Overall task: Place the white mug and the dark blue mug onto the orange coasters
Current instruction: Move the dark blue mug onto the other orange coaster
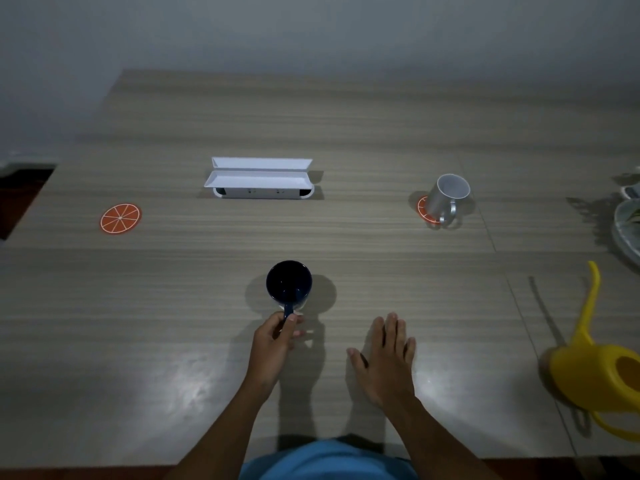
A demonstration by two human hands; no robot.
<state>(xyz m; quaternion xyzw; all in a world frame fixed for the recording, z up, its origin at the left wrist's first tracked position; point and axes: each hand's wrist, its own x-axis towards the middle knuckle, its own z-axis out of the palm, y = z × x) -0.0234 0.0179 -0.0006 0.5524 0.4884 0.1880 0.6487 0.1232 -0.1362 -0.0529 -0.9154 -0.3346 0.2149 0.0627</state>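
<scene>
The dark blue mug (289,283) stands upright on the wooden table (346,126) in the near middle, its handle pointing toward me. My left hand (277,336) is closed around that handle. My right hand (384,355) lies flat on the table to the right, fingers spread, holding nothing. The white mug (446,197) stands at the far right on an orange-slice coaster (423,209), of which only the left edge shows. A second orange coaster (121,218) lies bare at the far left.
A white socket box (259,178) with its lids open sits in the table's middle, beyond the blue mug. A yellow watering can (595,362) stands at the near right. Plates (628,223) sit at the right edge. The table's left edge drops off near the bare coaster.
</scene>
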